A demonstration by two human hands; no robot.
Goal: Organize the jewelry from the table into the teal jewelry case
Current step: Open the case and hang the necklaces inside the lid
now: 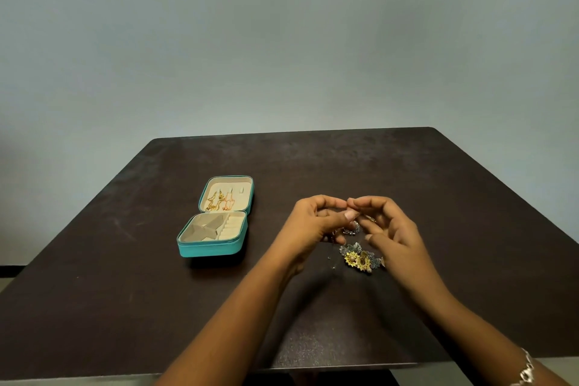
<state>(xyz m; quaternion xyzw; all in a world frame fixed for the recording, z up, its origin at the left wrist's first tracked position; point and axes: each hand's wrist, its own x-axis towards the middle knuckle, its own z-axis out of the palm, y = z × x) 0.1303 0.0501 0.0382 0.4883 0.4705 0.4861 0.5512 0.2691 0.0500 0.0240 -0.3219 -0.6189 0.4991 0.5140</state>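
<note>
The teal jewelry case (210,249) lies open at the table's middle left. Gold chains (219,201) hang in its cream lid; the tray compartments below look bare. My left hand (313,226) and my right hand (388,229) meet fingertip to fingertip right of the case, pinching a small silver piece of jewelry (351,229) that dangles between them. Under the hands lies a pile of gold and silver flower-shaped jewelry (360,257) on the table. What exactly each finger grips is too small to tell.
The dark brown table (125,307) stands against a plain pale wall (282,41). Tiny loose bits (329,258) lie left of the pile. A silver bracelet (526,370) is on my right wrist.
</note>
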